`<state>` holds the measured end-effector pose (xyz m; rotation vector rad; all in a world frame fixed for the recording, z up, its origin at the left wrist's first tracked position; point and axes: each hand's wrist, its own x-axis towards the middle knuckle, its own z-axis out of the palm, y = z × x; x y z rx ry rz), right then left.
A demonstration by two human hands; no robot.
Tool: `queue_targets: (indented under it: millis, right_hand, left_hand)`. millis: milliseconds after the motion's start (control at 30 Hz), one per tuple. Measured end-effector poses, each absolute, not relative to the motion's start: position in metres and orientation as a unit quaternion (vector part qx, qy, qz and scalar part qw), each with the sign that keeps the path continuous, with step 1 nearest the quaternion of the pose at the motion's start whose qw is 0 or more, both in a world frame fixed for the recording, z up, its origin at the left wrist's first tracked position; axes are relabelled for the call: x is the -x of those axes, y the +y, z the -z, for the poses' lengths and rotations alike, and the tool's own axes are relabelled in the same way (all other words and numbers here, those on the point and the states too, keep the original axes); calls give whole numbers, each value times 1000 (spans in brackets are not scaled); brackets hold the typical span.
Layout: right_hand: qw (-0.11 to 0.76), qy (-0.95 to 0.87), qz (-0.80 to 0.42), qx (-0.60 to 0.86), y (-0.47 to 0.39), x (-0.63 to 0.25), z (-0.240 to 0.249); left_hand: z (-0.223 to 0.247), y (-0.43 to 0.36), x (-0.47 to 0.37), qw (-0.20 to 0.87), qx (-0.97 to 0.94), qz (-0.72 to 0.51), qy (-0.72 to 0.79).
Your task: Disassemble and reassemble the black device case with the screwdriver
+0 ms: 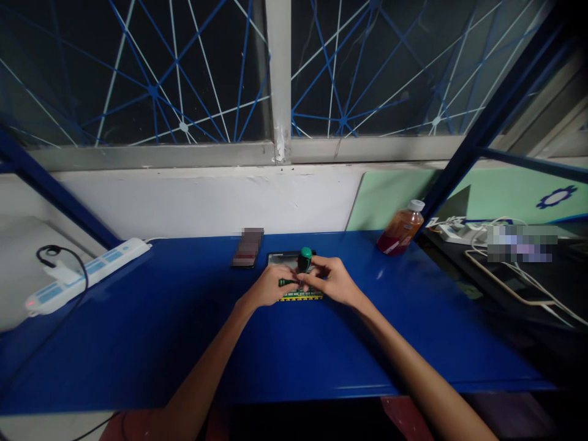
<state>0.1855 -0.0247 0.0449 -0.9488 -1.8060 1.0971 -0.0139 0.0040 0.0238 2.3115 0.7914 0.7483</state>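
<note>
My right hand (328, 278) is closed around a screwdriver (305, 260) with a green-capped black handle, held upright. My left hand (271, 286) meets it at the fingertips, its fingers bent and pressed together. By those fingers shows a small black piece with green marks (285, 283); whether it is gripped cannot be told. Both hands are over a flat case (298, 298) with a yellow front edge and rows of small green and pale parts, resembling a bit set. Its dark, shiny back part (285, 260) is partly covered by my hands. The screwdriver's tip is hidden.
On the blue table (184, 343), a dark phone-like slab (248, 250) lies left of the case. A drink bottle (402, 228) leans at the back right. A white power strip (89, 275) with a black cable lies left. Another phone (509, 278) and cables are on the neighbouring desk.
</note>
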Motion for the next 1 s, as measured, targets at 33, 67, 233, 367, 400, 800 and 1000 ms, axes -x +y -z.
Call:
queue_targets:
  millis: [33,67,233,367,400,800,1000]
  right_hand:
    - [400,-718,-431,373,-25,-185,-46]
    - [399,-722,-426,372,-26,-185,-46]
    - [393,-727,-416,380,-25,-182,-41]
    - [409,-708,-425,388,-24,-180,-36]
    - [413,-705,-427,388,-24,-180,-35]
    - [417,-754,-318,396,-25,-179,-46]
    - [423,-750,-320,396,-26,-178,-46]
  left_hand:
    - [-23,4,14,288,-866,-281,297]
    - [-23,4,14,286,-866,-283,297]
    - [-19,6,12,274,-867,-300,289]
    - [-17,6,12,264,-866,-306,295]
    - [-17,6,12,264,-864,-308,297]
    - [-26,1,13,310,-851,-319,279]
    - [-21,4,13,313,-846,-321,288]
